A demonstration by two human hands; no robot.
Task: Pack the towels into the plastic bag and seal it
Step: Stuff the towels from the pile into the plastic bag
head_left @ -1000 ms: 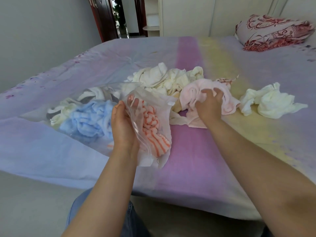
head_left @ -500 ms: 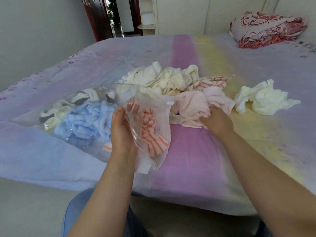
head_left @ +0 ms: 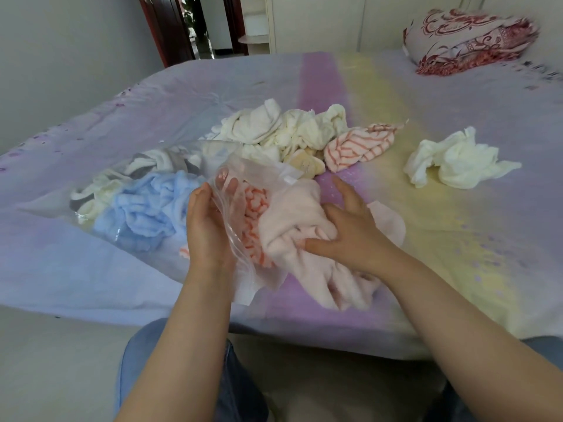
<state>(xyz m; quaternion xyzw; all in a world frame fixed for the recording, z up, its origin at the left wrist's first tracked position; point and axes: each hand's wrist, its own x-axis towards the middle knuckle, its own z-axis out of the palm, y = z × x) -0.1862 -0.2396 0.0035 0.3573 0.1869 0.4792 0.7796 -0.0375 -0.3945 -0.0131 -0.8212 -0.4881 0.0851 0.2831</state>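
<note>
A clear plastic bag (head_left: pixel 100 196) lies on the bed, its mouth facing right. Inside it are a light blue towel (head_left: pixel 146 211), cream and grey towels (head_left: pixel 100 190) and an orange-striped towel (head_left: pixel 254 214). My left hand (head_left: pixel 210 229) grips the near lip of the bag's mouth and holds it apart. My right hand (head_left: pixel 350 233) clutches a pale pink towel (head_left: pixel 304 239) at the bag's mouth, part of it inside. Loose on the bed behind lie a heap of cream towels (head_left: pixel 286 129), a red-striped towel (head_left: pixel 359 144) and a white towel (head_left: pixel 457 159).
The bed sheet (head_left: pixel 396 86) is lilac with pink and yellow bands. A red-patterned pillow (head_left: pixel 469 38) sits at the far right corner. The bed's near edge runs just below my hands, with my knees (head_left: pixel 146 360) under it. A doorway (head_left: pixel 195 25) opens at the back.
My right hand has pulled the pale pink towel off the pile and brought it left and nearer, to the bag's mouth. The red-striped towel beneath it is now uncovered. My left hand has kept its hold.
</note>
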